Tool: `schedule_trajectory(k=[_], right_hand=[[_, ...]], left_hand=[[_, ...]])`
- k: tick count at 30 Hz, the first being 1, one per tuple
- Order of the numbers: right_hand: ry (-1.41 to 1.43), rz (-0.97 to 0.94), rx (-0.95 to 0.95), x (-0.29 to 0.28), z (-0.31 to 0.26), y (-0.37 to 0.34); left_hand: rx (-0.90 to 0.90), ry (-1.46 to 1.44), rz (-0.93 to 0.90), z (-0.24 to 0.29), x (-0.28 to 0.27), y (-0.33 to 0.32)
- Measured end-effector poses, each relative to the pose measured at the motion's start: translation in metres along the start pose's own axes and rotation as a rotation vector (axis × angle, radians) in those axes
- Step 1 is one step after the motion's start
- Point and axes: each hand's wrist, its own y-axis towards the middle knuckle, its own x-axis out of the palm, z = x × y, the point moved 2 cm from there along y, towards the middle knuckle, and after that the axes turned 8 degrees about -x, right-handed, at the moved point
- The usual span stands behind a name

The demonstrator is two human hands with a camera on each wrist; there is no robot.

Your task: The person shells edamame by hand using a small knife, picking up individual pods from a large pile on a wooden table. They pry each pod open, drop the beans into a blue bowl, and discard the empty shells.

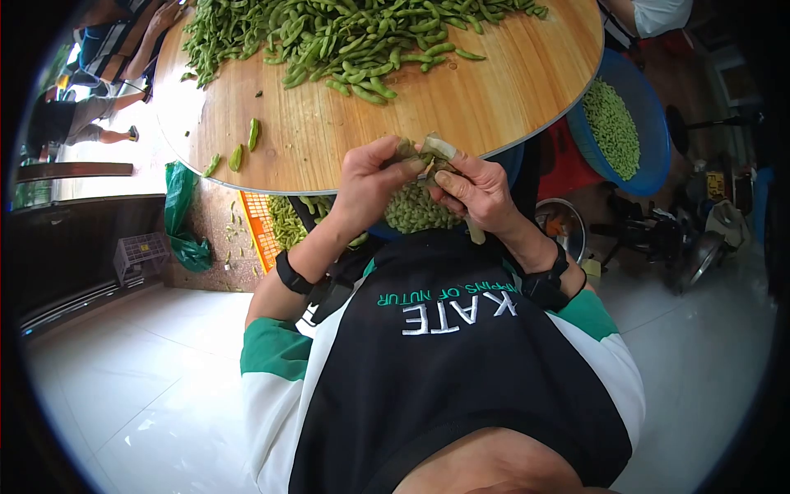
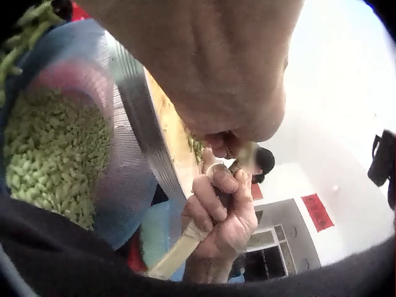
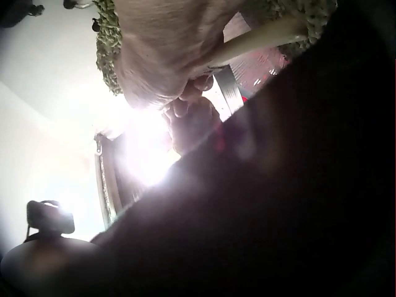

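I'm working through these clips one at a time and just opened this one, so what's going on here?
A person at a round wooden table appears to be shelling edamame. The left hand and right hand meet by its near edge, pinching what looks like a pod. A heap of unshelled pods lies on the table's far side, three loose pods nearer. Shelled beans sit below the hands; more are in a blue basin to the right.
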Motion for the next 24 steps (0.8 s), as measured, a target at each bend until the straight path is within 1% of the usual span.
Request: schedule_trajectory(k=[1,2,3,4,5,6,7,8,9,10,11,12,13,14,15,16,17,18,19,20,21,22,24], right_hand=[[0.0,-0.003,0.002,-0.003,0.001,0.001],[0.043,-0.045,0.005,-0.007,0.001,0.003],[0.087,-0.086,0.01,-0.009,0.002,0.003],[0.087,-0.087,0.011,-0.008,0.005,0.003],[-0.095,-0.087,-0.105,-0.008,0.006,0.005],[-0.276,-0.083,-0.221,-0.007,0.006,0.005],[-0.276,-0.083,-0.218,-0.004,0.004,0.004],[-0.205,-0.013,-0.143,-0.001,0.001,0.003],[-0.134,0.057,-0.069,-0.001,0.001,0.003],[-0.135,0.055,-0.07,0.0,0.001,0.004],[-0.103,0.11,-0.018,-0.001,0.002,0.004],[-0.072,0.164,0.033,-0.002,0.003,0.004],[-0.071,0.166,0.034,-0.001,0.003,0.005],[-0.126,0.165,-0.015,0.001,0.002,0.006],[-0.181,0.162,-0.065,0.003,0.001,0.007],[-0.179,0.157,-0.065,0.006,0.001,0.009],[-0.18,0.144,-0.105,0.009,0.0,0.012],[-0.18,0.132,-0.144,0.012,-0.001,0.013],[-0.179,0.127,-0.149,0.008,-0.003,0.012],[-0.278,0.05,-0.059,0.001,-0.005,0.01],[-0.376,-0.025,0.029,-0.003,-0.005,0.009],[-0.374,-0.028,0.023,-0.004,-0.006,0.008],[-0.312,-0.029,0.037,-0.004,-0.005,0.003]], left_hand=[[-0.179,-0.158,-0.046,0.0,-0.002,0.003],[-0.358,-0.316,-0.093,-0.002,-0.003,0.005],[-0.359,-0.317,-0.092,-0.005,-0.008,0.008],[-0.407,-0.415,-0.213,-0.012,-0.011,0.01],[-0.452,-0.513,-0.334,-0.015,-0.012,0.012],[-0.452,-0.514,-0.334,-0.012,-0.008,0.011],[-0.43,-0.361,-0.234,-0.009,-0.004,0.009],[-0.403,-0.208,-0.132,-0.006,-0.001,0.007],[-0.401,-0.209,-0.13,-0.007,0.0,0.006],[-0.324,-0.132,-0.112,-0.008,0.0,0.006],[-0.25,-0.055,-0.097,-0.009,0.002,0.004],[-0.251,-0.055,-0.1,-0.012,0.005,0.003],[-0.156,-0.012,-0.071,-0.012,0.007,0.0],[-0.059,0.03,-0.039,-0.012,0.009,-0.003],[-0.059,0.031,-0.035,-0.011,0.011,-0.006],[-0.066,-0.003,0.022,-0.01,0.011,-0.008],[-0.071,-0.036,0.079,-0.008,0.01,-0.011],[-0.069,-0.034,0.084,-0.006,0.007,-0.017],[-0.034,0.015,0.133,-0.003,-0.002,-0.024],[0.003,0.066,0.182,0.002,-0.013,-0.031],[0.009,0.369,0.117,0.017,-0.029,-0.04],[0.013,0.671,0.05,0.034,-0.047,-0.05],[0.042,1.08,0.054,0.046,-0.07,-0.062]])
